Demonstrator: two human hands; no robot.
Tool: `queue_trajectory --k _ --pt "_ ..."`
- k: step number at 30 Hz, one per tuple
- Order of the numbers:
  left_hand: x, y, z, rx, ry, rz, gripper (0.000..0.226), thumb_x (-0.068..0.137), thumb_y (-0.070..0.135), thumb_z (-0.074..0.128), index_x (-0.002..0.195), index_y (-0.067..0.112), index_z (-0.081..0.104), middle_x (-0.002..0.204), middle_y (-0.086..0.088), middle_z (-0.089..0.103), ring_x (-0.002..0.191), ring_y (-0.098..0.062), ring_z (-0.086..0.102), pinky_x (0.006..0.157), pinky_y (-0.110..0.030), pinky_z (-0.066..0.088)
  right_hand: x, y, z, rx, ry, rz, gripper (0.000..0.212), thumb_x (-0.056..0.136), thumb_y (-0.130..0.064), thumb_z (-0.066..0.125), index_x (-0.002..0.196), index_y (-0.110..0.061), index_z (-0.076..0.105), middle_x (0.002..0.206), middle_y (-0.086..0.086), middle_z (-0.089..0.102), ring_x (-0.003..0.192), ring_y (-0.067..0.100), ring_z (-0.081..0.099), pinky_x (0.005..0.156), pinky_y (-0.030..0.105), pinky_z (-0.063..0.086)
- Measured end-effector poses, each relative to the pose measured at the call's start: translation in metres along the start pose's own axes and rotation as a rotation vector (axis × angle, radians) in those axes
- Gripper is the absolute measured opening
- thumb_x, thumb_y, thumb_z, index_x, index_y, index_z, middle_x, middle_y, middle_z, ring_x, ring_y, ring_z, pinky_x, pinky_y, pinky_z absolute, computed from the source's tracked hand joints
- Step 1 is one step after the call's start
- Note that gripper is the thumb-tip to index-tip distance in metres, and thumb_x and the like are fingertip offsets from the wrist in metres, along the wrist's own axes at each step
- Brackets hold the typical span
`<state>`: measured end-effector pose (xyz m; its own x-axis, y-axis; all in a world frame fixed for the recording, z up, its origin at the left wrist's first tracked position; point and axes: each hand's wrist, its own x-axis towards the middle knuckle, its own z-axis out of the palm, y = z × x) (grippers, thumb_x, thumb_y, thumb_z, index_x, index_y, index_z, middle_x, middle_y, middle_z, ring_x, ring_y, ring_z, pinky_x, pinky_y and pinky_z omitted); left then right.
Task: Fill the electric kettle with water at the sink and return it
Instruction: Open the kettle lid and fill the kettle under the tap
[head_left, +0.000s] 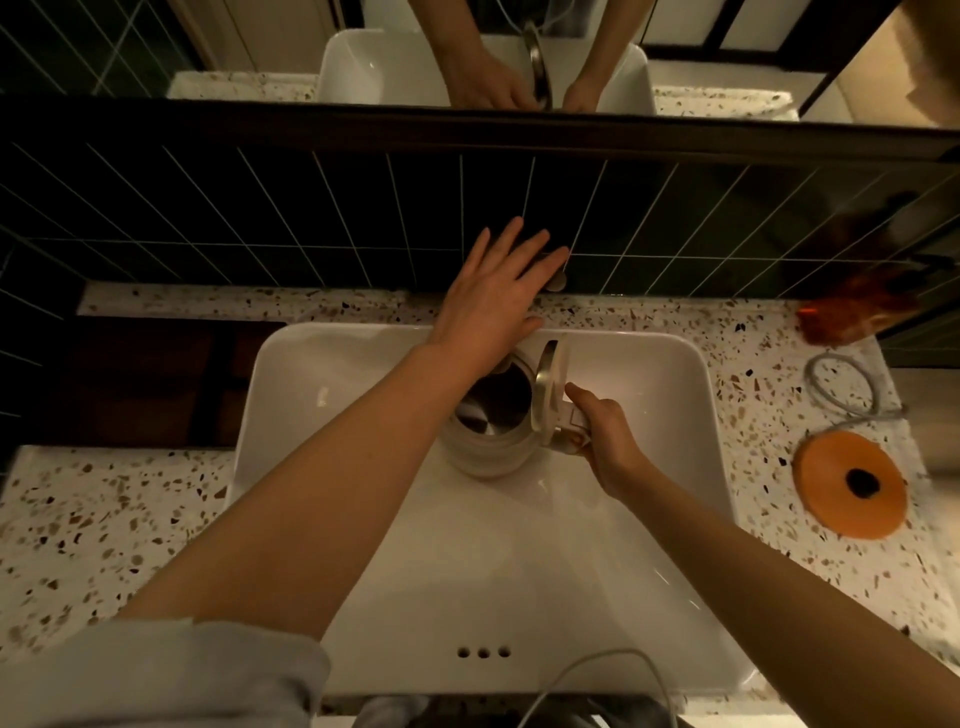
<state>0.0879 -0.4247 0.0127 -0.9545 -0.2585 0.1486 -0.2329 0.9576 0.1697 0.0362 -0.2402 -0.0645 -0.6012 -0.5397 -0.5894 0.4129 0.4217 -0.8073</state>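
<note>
A cream electric kettle hangs over the white sink, its lid tipped up and its steel inside showing. My right hand grips the kettle's handle on the right side. My left hand reaches past the kettle toward the dark tiled wall, fingers spread, covering most of the wall tap. I see no water running.
Terrazzo counter flanks the sink on both sides. On the right lie an orange kettle base, a coiled grey cable and an amber packet. A mirror hangs above the tiles. A thin white cord crosses the sink's near edge.
</note>
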Motion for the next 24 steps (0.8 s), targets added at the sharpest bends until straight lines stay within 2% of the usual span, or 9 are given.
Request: queue_trajectory --k 2,4,6,8,10,14,17,21,24 --pt "0.008 -0.003 0.005 0.048 -0.006 0.019 0.07 0.088 0.03 0.066 0.15 0.02 0.035 0.159 -0.009 0.033 0.15 -0.031 0.019 0.122 -0.048 0.009 0.003 0.001 -0.001 0.012 0.0 -0.002 0.067 0.077 -0.046 0.054 0.099 0.016 0.061 0.084 0.025 0.062 0.081 0.033 0.06 0.082 0.046 0.049" --pt "0.012 -0.004 0.007 0.071 0.036 0.034 0.057 0.088 0.031 0.063 0.142 0.016 0.05 0.149 -0.012 0.048 0.143 -0.036 0.035 0.118 -0.051 0.022 0.006 0.001 -0.002 0.02 0.007 0.009 0.071 0.069 -0.049 0.056 0.097 0.017 0.06 0.083 0.024 0.06 0.081 0.033 0.059 0.081 0.047 0.049" --pt "0.014 -0.004 0.009 0.069 0.087 0.035 0.047 0.086 0.031 0.057 0.129 0.012 0.063 0.136 -0.015 0.061 0.132 -0.041 0.05 0.111 -0.055 0.035 0.007 0.0 -0.003 0.013 0.009 0.02 0.073 0.065 -0.05 0.056 0.095 0.016 0.06 0.083 0.024 0.06 0.081 0.034 0.059 0.086 0.055 0.051" --pt "0.015 -0.004 0.012 0.084 0.109 0.041 0.044 0.083 0.025 0.066 0.124 0.01 0.067 0.131 -0.017 0.065 0.126 -0.043 0.055 0.106 -0.057 0.04 0.008 -0.001 -0.004 0.009 0.008 0.024 0.073 0.065 -0.05 0.055 0.096 0.016 0.061 0.083 0.024 0.062 0.081 0.035 0.059 0.092 0.059 0.048" --pt "0.015 -0.004 0.013 0.088 0.118 0.048 0.047 0.079 0.021 0.074 0.124 0.01 0.066 0.131 -0.017 0.065 0.125 -0.044 0.055 0.105 -0.059 0.04 0.009 -0.001 -0.004 0.003 0.017 0.028 0.072 0.067 -0.049 0.054 0.097 0.016 0.061 0.084 0.025 0.063 0.081 0.036 0.06 0.092 0.059 0.049" --pt "0.019 -0.003 0.009 0.047 0.132 0.002 0.047 0.088 0.032 0.048 0.127 0.011 0.065 0.13 -0.017 0.065 0.124 -0.044 0.056 0.104 -0.058 0.041 0.011 -0.002 -0.003 -0.012 0.05 0.052 0.067 0.072 -0.048 0.051 0.101 0.011 0.065 0.094 0.033 0.066 0.085 0.038 0.063 0.094 0.056 0.049" --pt "0.021 -0.004 0.007 -0.001 0.134 -0.042 0.048 0.09 0.034 0.047 0.131 0.012 0.062 0.133 -0.017 0.063 0.127 -0.043 0.053 0.106 -0.057 0.038 0.011 -0.003 -0.003 -0.021 0.072 0.065 0.07 0.069 -0.051 0.052 0.103 0.008 0.066 0.104 0.034 0.066 0.096 0.043 0.064 0.096 0.057 0.05" --pt "0.021 -0.003 0.007 -0.058 0.132 -0.072 0.049 0.095 0.035 0.05 0.139 0.014 0.054 0.144 -0.014 0.054 0.138 -0.04 0.042 0.114 -0.053 0.027 0.009 -0.006 -0.002 -0.026 0.07 0.077 0.071 0.067 -0.053 0.054 0.104 0.007 0.065 0.103 0.032 0.067 0.094 0.042 0.064 0.095 0.057 0.05" --pt "0.018 -0.005 0.008 -0.08 0.11 -0.051 0.057 0.097 0.038 0.051 0.148 0.016 0.041 0.155 -0.01 0.041 0.146 -0.033 0.03 0.119 -0.047 0.017 0.008 -0.006 -0.002 -0.028 0.062 0.07 0.063 0.077 -0.046 0.05 0.103 0.009 0.065 0.092 0.027 0.067 0.085 0.035 0.063 0.092 0.053 0.051"
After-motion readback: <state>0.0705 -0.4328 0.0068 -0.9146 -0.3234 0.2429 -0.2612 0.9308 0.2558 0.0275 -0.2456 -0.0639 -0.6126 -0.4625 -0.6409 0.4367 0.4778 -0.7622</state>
